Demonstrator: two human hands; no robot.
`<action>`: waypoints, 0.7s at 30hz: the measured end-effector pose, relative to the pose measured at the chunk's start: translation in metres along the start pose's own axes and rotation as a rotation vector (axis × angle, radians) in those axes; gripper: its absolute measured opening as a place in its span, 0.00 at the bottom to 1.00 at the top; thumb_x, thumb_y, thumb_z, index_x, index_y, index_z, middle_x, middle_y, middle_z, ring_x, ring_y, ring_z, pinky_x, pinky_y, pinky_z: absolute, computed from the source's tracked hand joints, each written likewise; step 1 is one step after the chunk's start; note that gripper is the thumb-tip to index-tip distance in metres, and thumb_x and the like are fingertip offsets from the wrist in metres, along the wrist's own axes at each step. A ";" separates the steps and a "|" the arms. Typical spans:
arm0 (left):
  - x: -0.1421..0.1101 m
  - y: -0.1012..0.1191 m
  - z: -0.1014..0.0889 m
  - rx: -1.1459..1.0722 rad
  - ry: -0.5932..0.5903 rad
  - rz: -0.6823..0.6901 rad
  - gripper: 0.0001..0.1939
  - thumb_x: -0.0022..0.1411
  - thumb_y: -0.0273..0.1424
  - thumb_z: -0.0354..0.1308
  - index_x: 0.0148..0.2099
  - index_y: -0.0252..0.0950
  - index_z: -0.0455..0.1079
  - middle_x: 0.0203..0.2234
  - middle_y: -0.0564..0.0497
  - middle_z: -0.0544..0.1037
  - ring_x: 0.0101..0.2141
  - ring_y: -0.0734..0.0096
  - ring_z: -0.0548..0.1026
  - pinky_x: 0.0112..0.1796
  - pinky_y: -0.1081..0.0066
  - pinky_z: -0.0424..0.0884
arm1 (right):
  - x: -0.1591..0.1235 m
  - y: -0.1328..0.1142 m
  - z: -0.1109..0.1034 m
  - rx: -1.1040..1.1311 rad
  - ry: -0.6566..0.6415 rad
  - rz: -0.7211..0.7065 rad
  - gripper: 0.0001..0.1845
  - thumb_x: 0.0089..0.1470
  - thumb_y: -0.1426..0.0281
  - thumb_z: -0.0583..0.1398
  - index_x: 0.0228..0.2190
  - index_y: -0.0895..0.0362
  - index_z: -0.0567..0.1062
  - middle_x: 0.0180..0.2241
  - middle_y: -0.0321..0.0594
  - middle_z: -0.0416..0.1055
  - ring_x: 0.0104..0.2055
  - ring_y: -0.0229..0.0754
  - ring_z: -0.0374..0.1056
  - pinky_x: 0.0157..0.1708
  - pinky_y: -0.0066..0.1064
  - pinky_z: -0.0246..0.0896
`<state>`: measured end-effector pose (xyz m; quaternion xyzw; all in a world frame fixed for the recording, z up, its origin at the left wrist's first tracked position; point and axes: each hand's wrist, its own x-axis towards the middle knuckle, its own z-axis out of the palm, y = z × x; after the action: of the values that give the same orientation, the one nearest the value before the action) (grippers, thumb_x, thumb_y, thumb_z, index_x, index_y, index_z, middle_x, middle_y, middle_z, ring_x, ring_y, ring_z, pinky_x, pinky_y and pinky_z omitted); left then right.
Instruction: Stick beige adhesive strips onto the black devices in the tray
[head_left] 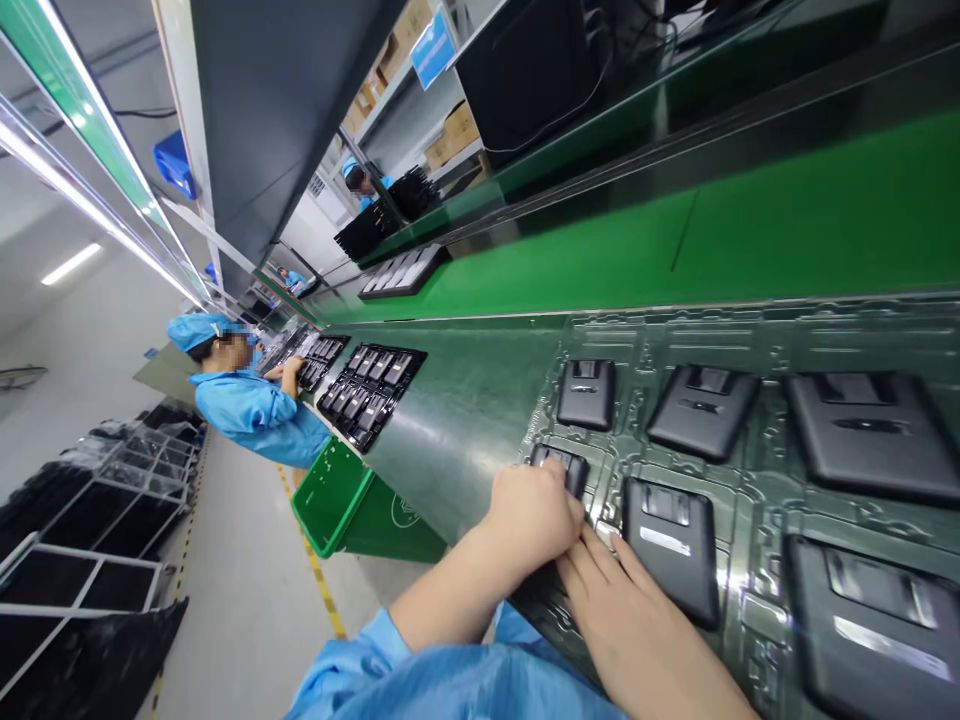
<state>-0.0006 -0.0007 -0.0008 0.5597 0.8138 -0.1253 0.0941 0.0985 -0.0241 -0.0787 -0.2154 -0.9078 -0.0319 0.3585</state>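
Several dark grey flat devices with clip-like backs, such as this device (670,545), lie in the pockets of a transparent plastic tray (750,510). My left hand (534,515) is curled over the black device (571,468) at the tray's near left corner, its fingers bent against it. Those fingers hide the lower part of that device. Beside it, my right hand (619,605) lies with fingers stretched out and together, the fingertips touching the left hand and the tray edge.
The green bench surface (457,400) runs to the left, with a black tray (364,435) of parts farther along. A green bin (375,520) stands below the edge. A co-worker (240,390) in blue works farther down the bench. A shelf (277,110) overhangs.
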 end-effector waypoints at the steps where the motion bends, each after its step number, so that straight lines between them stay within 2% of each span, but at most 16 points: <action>1: 0.000 -0.001 0.001 -0.008 0.003 -0.002 0.13 0.52 0.28 0.44 0.38 0.32 0.66 0.27 0.43 0.75 0.30 0.61 0.74 0.31 0.66 0.68 | 0.000 0.000 0.000 0.003 0.000 -0.001 0.23 0.33 0.77 0.48 0.34 0.64 0.74 0.38 0.51 0.68 0.45 0.49 0.58 0.44 0.41 0.57; 5: -0.001 -0.007 0.005 -0.072 0.022 -0.022 0.13 0.51 0.27 0.43 0.36 0.32 0.66 0.28 0.43 0.75 0.30 0.61 0.74 0.32 0.66 0.67 | 0.001 0.000 0.000 0.007 -0.008 -0.007 0.23 0.34 0.77 0.48 0.33 0.64 0.74 0.39 0.51 0.68 0.46 0.49 0.58 0.44 0.41 0.57; 9: -0.002 -0.015 0.009 -0.178 0.060 -0.065 0.11 0.53 0.28 0.42 0.34 0.34 0.66 0.28 0.46 0.75 0.29 0.65 0.73 0.33 0.69 0.66 | 0.003 -0.001 -0.002 -0.004 -0.033 -0.003 0.24 0.36 0.77 0.47 0.36 0.68 0.73 0.42 0.54 0.66 0.48 0.50 0.56 0.45 0.43 0.57; 15: -0.002 -0.023 0.010 -0.349 0.100 -0.070 0.05 0.52 0.27 0.45 0.28 0.37 0.62 0.19 0.53 0.69 0.21 0.74 0.65 0.27 0.74 0.60 | 0.004 -0.001 -0.005 0.045 -0.013 0.016 0.24 0.39 0.78 0.45 0.37 0.69 0.73 0.43 0.53 0.65 0.48 0.49 0.56 0.43 0.42 0.58; 19: -0.001 -0.033 0.012 -0.642 0.155 -0.111 0.06 0.48 0.24 0.48 0.21 0.36 0.56 0.13 0.59 0.58 0.17 0.79 0.54 0.23 0.75 0.52 | 0.000 0.000 -0.002 0.056 -0.034 0.014 0.23 0.41 0.76 0.46 0.37 0.67 0.73 0.44 0.51 0.65 0.49 0.49 0.56 0.45 0.42 0.57; 21: 0.001 -0.043 0.014 -0.833 0.192 -0.142 0.08 0.47 0.23 0.49 0.19 0.36 0.55 0.11 0.60 0.56 0.17 0.81 0.52 0.23 0.75 0.50 | -0.001 0.000 -0.001 0.064 -0.045 0.021 0.22 0.41 0.76 0.46 0.36 0.67 0.73 0.44 0.51 0.65 0.49 0.49 0.56 0.45 0.42 0.56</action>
<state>-0.0404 -0.0191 -0.0102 0.4259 0.8363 0.2600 0.2271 0.1001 -0.0251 -0.0787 -0.2139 -0.9139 0.0059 0.3450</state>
